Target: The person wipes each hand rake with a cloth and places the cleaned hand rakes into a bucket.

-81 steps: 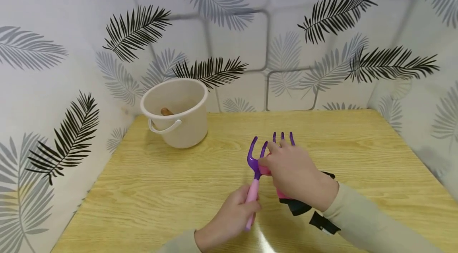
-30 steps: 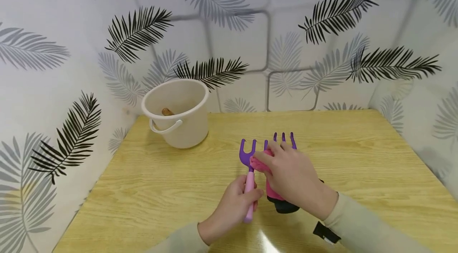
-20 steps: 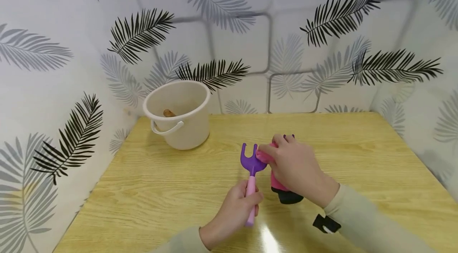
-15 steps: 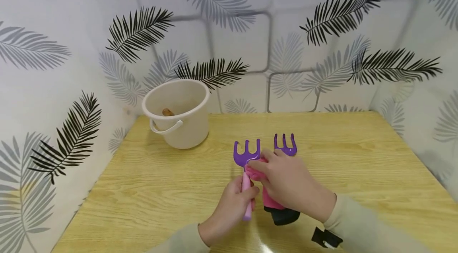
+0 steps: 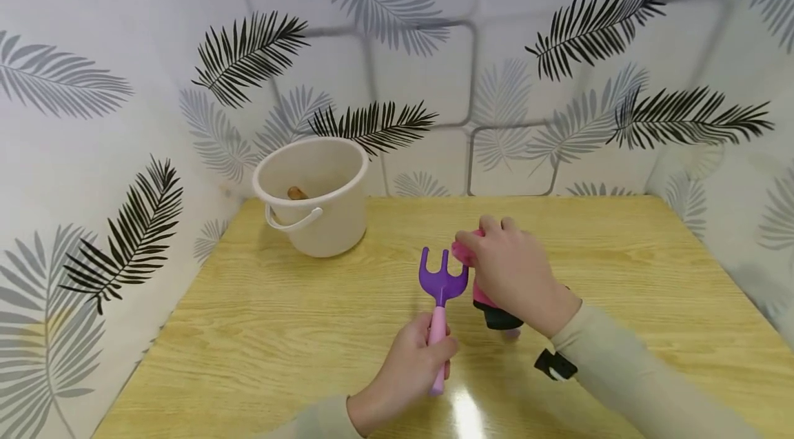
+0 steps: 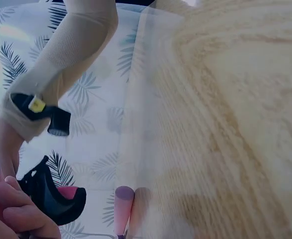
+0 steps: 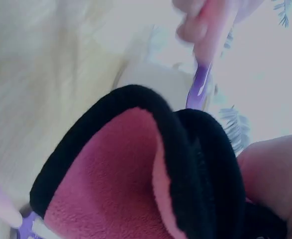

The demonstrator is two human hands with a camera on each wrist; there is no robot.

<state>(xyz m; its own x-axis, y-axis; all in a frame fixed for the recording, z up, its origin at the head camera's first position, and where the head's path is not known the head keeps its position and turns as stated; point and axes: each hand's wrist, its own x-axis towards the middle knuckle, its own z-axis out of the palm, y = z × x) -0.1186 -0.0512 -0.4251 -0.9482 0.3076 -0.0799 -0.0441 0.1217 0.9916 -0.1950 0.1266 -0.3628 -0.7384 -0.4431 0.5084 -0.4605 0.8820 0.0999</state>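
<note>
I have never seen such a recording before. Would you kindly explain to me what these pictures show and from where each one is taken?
There is no machine here, only a person's two bare hands. The large picture comes from a camera on the head, looking forward and down. The two smaller ones come from cameras on the left and right wrists, so things look close and turned.

The left hand grips the pink handle of a purple fork. The right hand holds a pink cloth with black edging, close to the tines.

On the table stands a pale bucket with something brown inside. A second fork lies near the right hand, mostly hidden in the head view.
</note>
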